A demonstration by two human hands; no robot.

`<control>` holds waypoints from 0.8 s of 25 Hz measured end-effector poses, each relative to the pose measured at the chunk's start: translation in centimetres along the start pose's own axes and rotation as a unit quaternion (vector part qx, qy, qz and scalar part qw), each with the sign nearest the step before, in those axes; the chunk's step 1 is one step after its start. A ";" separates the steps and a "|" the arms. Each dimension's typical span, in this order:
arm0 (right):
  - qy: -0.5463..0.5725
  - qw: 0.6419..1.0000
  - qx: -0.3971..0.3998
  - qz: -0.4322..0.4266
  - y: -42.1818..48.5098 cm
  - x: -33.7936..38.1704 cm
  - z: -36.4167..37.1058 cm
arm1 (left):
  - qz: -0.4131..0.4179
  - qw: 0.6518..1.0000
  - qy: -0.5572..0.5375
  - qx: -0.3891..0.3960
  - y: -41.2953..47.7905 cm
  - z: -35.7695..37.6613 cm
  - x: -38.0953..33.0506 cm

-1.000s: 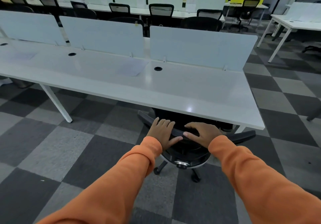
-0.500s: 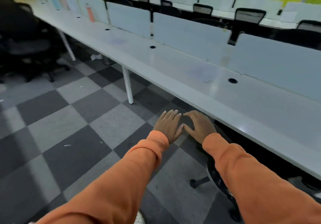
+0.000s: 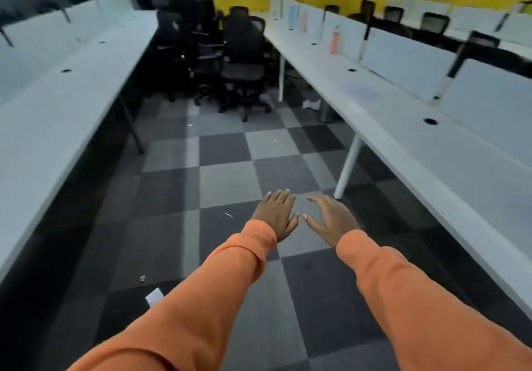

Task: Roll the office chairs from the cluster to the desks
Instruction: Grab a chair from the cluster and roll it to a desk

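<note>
Your left hand (image 3: 276, 215) and right hand (image 3: 331, 219) hover empty above the carpet (image 3: 227, 182).
Both lie flat, fingers straight, thumbs nearly touching. The office chairs (image 3: 230, 54) stand clustered well ahead of them, with the right desk (image 3: 417, 146) beside your right hand and the left desk (image 3: 57, 105) opposite.

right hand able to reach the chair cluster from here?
Probably not. The right hand hovers open over the aisle carpet; the chair cluster stands at its far end, well out of reach. The way there looks passable, so walking up should do.
</note>
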State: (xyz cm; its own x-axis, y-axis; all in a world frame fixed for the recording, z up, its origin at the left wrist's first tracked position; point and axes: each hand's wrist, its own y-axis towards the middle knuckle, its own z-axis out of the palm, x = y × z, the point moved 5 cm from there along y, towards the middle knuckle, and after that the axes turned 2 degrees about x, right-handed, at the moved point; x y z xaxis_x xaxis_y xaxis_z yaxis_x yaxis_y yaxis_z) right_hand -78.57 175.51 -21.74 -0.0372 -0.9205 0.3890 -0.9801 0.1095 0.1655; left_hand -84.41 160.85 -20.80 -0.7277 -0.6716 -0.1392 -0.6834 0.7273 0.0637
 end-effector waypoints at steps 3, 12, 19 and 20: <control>0.018 0.999 0.013 -0.039 4.7 3.6 2.0 | -0.047 0.999 0.004 -0.016 -0.3 -1.1 5.8; 0.028 0.992 0.047 -0.110 14.0 8.2 5.6 | -0.132 0.991 -0.014 -0.010 1.8 -1.9 14.4; 0.022 0.990 0.055 -0.128 24.2 6.1 6.8 | -0.157 0.988 0.008 -0.004 10.2 -2.5 19.3; 0.021 0.990 0.052 -0.130 26.3 5.6 6.8 | -0.157 0.988 0.011 -0.002 12.1 -2.7 20.3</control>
State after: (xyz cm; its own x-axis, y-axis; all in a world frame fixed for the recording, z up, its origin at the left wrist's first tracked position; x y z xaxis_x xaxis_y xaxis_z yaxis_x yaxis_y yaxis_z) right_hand -105.91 170.71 -21.40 0.2254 -0.8955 0.3837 -0.9703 -0.1710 0.1711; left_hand -107.59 155.66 -20.22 -0.4812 -0.8668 -0.1311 -0.8756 0.4824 0.0244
